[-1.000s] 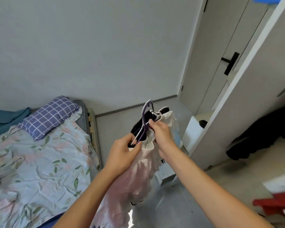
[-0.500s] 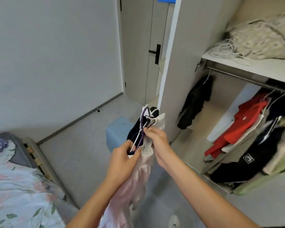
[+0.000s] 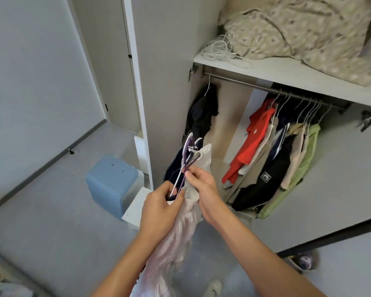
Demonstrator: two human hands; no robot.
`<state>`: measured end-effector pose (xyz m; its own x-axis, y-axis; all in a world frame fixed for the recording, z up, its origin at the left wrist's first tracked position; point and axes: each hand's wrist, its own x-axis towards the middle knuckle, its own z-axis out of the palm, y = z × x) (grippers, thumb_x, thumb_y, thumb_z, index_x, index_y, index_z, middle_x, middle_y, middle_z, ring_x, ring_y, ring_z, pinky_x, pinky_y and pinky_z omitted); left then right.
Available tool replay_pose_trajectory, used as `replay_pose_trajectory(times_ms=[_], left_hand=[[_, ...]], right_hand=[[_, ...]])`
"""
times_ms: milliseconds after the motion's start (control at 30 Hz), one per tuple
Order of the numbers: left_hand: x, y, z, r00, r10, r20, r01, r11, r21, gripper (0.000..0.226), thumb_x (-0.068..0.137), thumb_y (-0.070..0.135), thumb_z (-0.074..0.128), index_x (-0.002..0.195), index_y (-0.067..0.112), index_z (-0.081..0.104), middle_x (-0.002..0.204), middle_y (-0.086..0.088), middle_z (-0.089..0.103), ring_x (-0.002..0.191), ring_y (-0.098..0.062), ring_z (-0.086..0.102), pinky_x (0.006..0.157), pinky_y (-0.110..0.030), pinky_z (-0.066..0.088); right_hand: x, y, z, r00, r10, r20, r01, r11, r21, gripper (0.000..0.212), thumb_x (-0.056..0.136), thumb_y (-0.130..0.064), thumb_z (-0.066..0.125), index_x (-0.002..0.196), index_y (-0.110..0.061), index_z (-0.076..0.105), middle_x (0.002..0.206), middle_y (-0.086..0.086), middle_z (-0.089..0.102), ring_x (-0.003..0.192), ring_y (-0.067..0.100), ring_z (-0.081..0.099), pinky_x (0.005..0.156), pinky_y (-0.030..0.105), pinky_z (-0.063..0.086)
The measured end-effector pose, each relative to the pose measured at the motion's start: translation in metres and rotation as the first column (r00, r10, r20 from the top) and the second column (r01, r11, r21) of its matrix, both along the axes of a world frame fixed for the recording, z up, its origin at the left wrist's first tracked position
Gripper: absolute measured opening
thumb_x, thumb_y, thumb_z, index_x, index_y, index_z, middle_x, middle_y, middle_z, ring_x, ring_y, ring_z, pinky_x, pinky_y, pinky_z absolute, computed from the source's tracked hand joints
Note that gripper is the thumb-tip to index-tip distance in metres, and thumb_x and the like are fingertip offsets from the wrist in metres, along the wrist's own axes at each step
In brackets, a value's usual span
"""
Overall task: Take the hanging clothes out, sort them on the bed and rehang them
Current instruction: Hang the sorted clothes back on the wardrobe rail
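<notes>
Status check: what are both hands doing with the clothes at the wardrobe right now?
Left hand and right hand both grip hangers carrying pale pink garment. Wardrobe rail free at left end.

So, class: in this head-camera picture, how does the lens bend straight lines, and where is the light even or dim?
Head view: the wide lens bows and tilts the wardrobe door edge and hanging rail; daylight falls evenly and softly on the left hand, right hand and pale pink garment; the wardrobe interior around the lone dark garment is dimmer; no glare.
</notes>
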<state>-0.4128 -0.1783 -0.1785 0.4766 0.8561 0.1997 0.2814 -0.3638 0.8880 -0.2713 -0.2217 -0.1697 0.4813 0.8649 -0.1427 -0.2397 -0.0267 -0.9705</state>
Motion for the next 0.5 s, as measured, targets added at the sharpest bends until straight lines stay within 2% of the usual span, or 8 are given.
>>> replay_pose_trajectory(times_ms=[67, 133, 200, 267, 367, 433, 500], left_hand=[[0.019, -0.002, 0.0, 1.0, -0.028, -0.008, 0.028, 0.999, -0.015, 0.04, 0.092, 0.042, 0.065, 0.071, 0.018, 0.04, 0.061, 0.007, 0.041, 0.059, -0.012, 0.036, 0.059, -0.038, 0.039], [0.039, -0.003, 0.0, 0.999, -0.043, -0.009, 0.043, 0.999, -0.033, 0.042, 0.092, 0.041, 0.068, 0.071, 0.018, 0.041, 0.06, 0.009, 0.042, 0.058, -0.011, 0.037, 0.058, -0.036, 0.038], [0.059, -0.004, 0.001, 0.999, -0.043, -0.008, 0.042, 0.997, -0.057, 0.044, 0.093, 0.037, 0.073, 0.071, 0.016, 0.042, 0.06, 0.009, 0.043, 0.058, -0.01, 0.038, 0.058, -0.032, 0.037], [0.08, -0.004, 0.004, 0.999, -0.044, 0.001, 0.044, 0.996, -0.079, 0.043, 0.092, 0.039, 0.074, 0.071, 0.015, 0.044, 0.06, 0.007, 0.044, 0.058, -0.009, 0.039, 0.058, -0.029, 0.036], [0.11, -0.002, 0.008, 0.999, -0.044, 0.01, 0.045, 0.99, -0.135, 0.042, 0.096, 0.046, 0.065, 0.073, 0.015, 0.049, 0.062, 0.004, 0.049, 0.059, -0.01, 0.043, 0.06, -0.033, 0.039], [0.131, 0.003, 0.007, 1.0, -0.026, 0.004, 0.026, 0.985, -0.169, 0.04, 0.102, 0.044, 0.06, 0.074, 0.016, 0.053, 0.066, 0.001, 0.059, 0.062, -0.013, 0.051, 0.063, -0.041, 0.046], [0.15, 0.009, 0.005, 1.0, -0.005, -0.022, 0.002, 0.985, -0.172, 0.038, 0.106, 0.036, 0.058, 0.074, 0.017, 0.052, 0.066, 0.001, 0.059, 0.063, -0.014, 0.051, 0.065, -0.044, 0.047]], right_hand=[[0.019, -0.005, -0.002, 1.0, -0.016, 0.022, 0.016, 1.0, -0.015, 0.031, 0.096, -0.035, 0.067, 0.107, -0.006, 0.068, 0.101, 0.019, 0.069, 0.1, 0.033, 0.063, 0.105, 0.063, 0.045], [0.039, -0.01, -0.003, 0.999, -0.033, 0.033, 0.033, 0.999, -0.01, 0.027, 0.099, -0.029, 0.062, 0.112, -0.005, 0.069, 0.112, 0.025, 0.07, 0.108, 0.034, 0.066, 0.109, 0.059, 0.045], [0.061, -0.013, -0.005, 0.998, -0.053, 0.026, 0.054, 0.999, -0.008, 0.023, 0.104, -0.022, 0.057, 0.115, -0.006, 0.069, 0.12, 0.021, 0.071, 0.12, 0.033, 0.067, 0.112, 0.051, 0.047], [0.083, -0.014, -0.008, 0.998, -0.068, -0.009, 0.068, 0.998, -0.009, 0.023, 0.105, -0.023, 0.055, 0.115, -0.006, 0.068, 0.122, 0.018, 0.072, 0.123, 0.035, 0.065, 0.112, 0.049, 0.047], [0.119, -0.013, -0.013, 0.992, -0.105, -0.071, 0.105, 0.994, -0.001, 0.028, 0.106, -0.026, 0.054, 0.116, -0.002, 0.064, 0.119, 0.014, 0.073, 0.117, 0.034, 0.068, 0.105, 0.044, 0.051], [0.144, -0.013, -0.011, 0.985, -0.129, -0.113, 0.131, 0.991, 0.006, 0.024, 0.109, -0.018, 0.049, 0.115, -0.001, 0.063, 0.108, 0.003, 0.074, 0.107, 0.019, 0.069, 0.094, 0.029, 0.055], [0.168, -0.012, -0.012, 0.982, -0.146, -0.124, 0.147, 0.989, 0.004, 0.021, 0.109, -0.017, 0.048, 0.111, -0.003, 0.064, 0.1, -0.004, 0.072, 0.098, 0.009, 0.069, 0.083, 0.02, 0.053]])
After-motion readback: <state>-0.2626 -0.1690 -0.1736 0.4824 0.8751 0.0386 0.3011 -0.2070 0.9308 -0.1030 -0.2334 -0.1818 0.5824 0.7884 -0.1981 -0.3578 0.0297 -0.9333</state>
